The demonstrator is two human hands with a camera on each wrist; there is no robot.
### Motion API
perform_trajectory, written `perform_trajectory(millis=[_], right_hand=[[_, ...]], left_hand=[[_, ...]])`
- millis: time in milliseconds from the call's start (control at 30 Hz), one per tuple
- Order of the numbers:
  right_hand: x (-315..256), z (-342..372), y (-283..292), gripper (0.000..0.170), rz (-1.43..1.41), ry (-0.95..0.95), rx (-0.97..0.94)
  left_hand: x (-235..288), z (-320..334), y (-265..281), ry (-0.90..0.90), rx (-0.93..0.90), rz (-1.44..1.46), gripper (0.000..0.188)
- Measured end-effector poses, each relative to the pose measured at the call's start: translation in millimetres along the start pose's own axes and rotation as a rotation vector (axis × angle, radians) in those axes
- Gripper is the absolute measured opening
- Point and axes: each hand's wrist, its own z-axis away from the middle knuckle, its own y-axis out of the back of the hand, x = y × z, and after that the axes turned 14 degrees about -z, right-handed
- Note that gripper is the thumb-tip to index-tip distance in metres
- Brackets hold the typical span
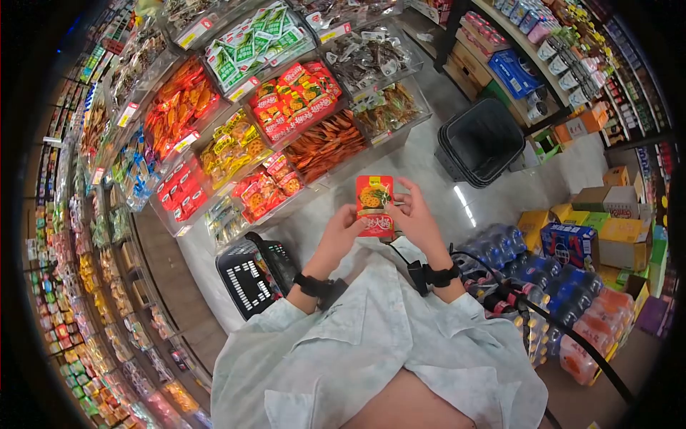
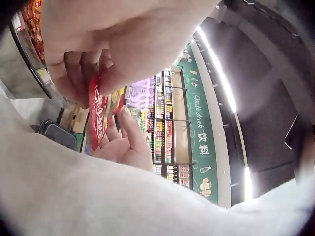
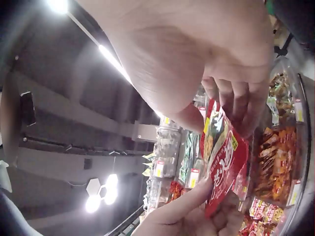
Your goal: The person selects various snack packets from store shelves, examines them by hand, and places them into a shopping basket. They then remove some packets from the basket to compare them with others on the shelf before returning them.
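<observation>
A small red snack packet (image 1: 375, 204) with a yellow label and a food picture is held upright in front of the body in the head view. The left hand (image 1: 341, 232) pinches its lower left edge, thumb on the front. At its right side the right hand (image 1: 413, 213) grips the edge, with the thumb near the front. The left wrist view has the packet (image 2: 98, 115) between both hands, seen at a slant. In the right wrist view the packet's printed face (image 3: 224, 155) shows between the right palm above and the left fingers below.
Clear bins of red packets (image 1: 296, 100), yellow packets (image 1: 234, 146) and other snacks stand ahead and left. A black basket (image 1: 246, 279) is on the floor at left. Stacked black baskets (image 1: 482, 143) stand ahead right; bottle packs (image 1: 572, 286) and cartons (image 1: 625, 239) lie right.
</observation>
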Motion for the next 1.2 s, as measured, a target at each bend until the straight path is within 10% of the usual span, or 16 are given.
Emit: perform_trajectory(millis=[833, 1200], right_hand=[[-20.0, -261.3, -133.9, 0.043, 0.405, -0.134, -0.399], [-35.5, -352.3, -158.2, 0.048, 0.502, -0.151, -0.703]], left_hand=[[44.4, -171.2, 220.1, 0.107, 0.207, 0.331, 0.032], [44.1, -204.9, 252.6, -0.073, 0.771, 0.021, 0.072]])
